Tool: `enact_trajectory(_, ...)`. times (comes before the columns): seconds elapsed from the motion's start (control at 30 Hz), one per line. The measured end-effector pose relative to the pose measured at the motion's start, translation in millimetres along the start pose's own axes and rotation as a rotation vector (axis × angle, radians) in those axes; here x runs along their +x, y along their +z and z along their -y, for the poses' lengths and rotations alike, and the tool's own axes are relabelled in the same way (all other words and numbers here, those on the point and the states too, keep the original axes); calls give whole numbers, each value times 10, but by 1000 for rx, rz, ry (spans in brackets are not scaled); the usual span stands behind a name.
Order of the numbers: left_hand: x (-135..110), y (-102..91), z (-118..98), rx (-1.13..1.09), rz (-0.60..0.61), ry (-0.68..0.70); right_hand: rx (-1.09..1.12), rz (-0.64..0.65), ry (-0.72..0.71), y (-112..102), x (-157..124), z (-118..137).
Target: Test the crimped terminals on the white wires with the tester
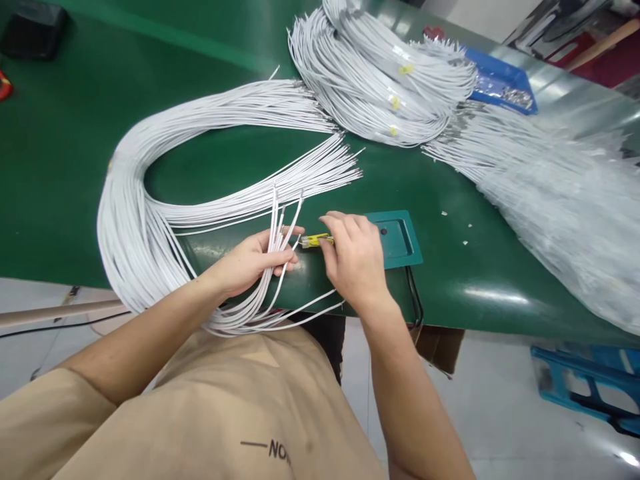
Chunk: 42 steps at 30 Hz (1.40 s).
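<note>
left hand (250,263): clamped on few white wires (277,220) | right hand (356,259): pinched on yellow piece (314,241) | tip: ends best held fanned, one picked at a time

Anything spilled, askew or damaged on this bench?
Minor only: a few white scraps lie loose on the green table right of the teal plate, and white wires in the left hand droop over the near edge. No damage visible.

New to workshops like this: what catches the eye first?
A big loop of white wires sprawls over the left of the green table, a second coil at the top. At the front edge, the left hand grips a few wire ends; the right hand pinches a small yellow piece.
</note>
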<state>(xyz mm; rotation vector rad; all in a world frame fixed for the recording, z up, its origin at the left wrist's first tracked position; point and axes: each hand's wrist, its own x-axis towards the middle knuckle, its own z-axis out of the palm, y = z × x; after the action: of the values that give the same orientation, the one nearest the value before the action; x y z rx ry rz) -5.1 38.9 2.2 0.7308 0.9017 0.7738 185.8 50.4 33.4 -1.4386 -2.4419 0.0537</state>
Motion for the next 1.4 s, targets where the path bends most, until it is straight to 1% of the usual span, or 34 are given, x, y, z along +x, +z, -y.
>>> enact_trajectory(0.1, 29, 19, 37, 90, -28, 41, -38, 153, -10, -45, 44, -143)
enact_trajectory(0.17, 46, 36, 57, 149, -47, 69, -34, 205, -36, -37, 61, -200)
enact_trajectory(0.3, 87, 69, 92, 233, -105, 99, -4, 196, -57, -12, 85, -239)
enact_trajectory(0.47, 151, 105, 134, 304, -197, 97, -24, 169, -21, 11, 123, -246)
enact_trajectory(0.6, 173, 118, 167, 432, -269, 99, -8, 159, -6, 32, 150, -261)
enact_trajectory(0.73, 168, 124, 190, 555, -296, 126, 3, 193, -3, 6, 166, -265)
enact_trajectory(0.83, 168, 126, 176, 533, -291, 117, 69, 167, 17, -52, 160, -241)
enact_trajectory(0.93, 176, 104, 147, 416, -257, 55, 145, 68, 43, -89, 115, -155)
enact_trajectory(1.0, 175, 73, 133, 379, -242, 38, 165, 31, 42, -72, 51, -40)
enact_trajectory(1.07, 161, 33, 124, 386, -236, 68, 189, 43, -20, -18, -35, 121)
enact_trajectory(1.17, 114, -21, 95, 440, -229, 123, 215, 119, -222, 97, -169, 389)
enact_trajectory(1.23, 74, -46, 61, 482, -218, 125, 172, 146, -310, 164, -238, 540)
enact_trajectory(1.3, 41, -63, 26, 496, -200, 109, 102, 162, -339, 206, -287, 652)
enact_trajectory(1.4, 10, -76, -9, 458, -169, 65, 32, 184, -325, 221, -359, 756)
